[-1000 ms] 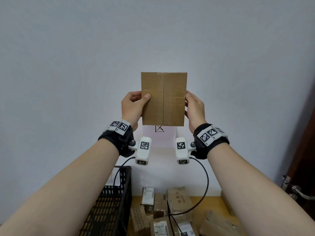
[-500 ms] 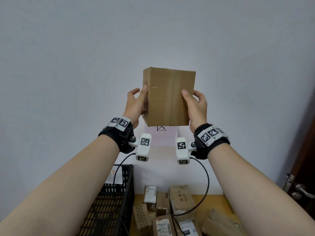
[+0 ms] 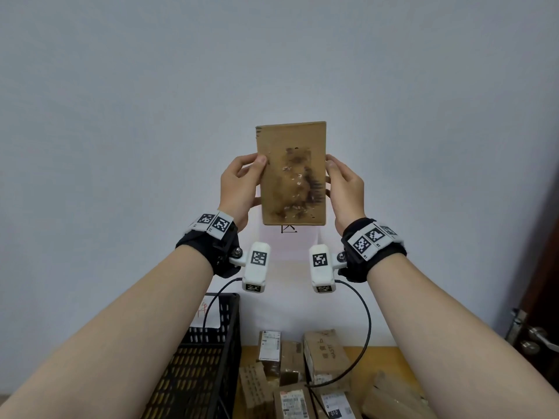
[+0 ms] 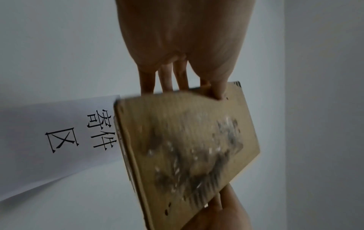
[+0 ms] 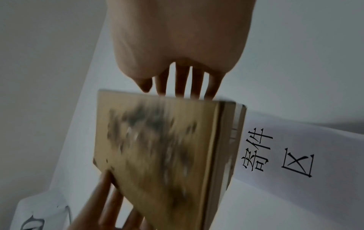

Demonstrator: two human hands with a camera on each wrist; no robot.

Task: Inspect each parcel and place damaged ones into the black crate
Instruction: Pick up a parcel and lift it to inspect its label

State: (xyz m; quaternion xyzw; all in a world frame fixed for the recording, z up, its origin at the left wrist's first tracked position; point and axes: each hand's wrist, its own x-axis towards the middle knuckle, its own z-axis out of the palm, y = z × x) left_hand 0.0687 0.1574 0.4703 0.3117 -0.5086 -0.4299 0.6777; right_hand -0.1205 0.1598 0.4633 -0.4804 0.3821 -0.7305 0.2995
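Holding one cardboard parcel [image 3: 292,173] upright before the pale wall [image 3: 121,116]: left hand [image 3: 239,189] and right hand [image 3: 344,189] grip its side edges, thumbs on the near face, fingers behind. Near face bears dark smudges and torn white flecks. Black crate [image 3: 196,358] stands below left, beside other parcels [image 3: 323,355] on a wooden table [image 3: 390,355].

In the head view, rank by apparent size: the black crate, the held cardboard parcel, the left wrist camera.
1. Black crate, though partly cut off by the frame and an arm.
2. Held parcel.
3. Left wrist camera.
The crate sits farther away, so true sizes differ more.
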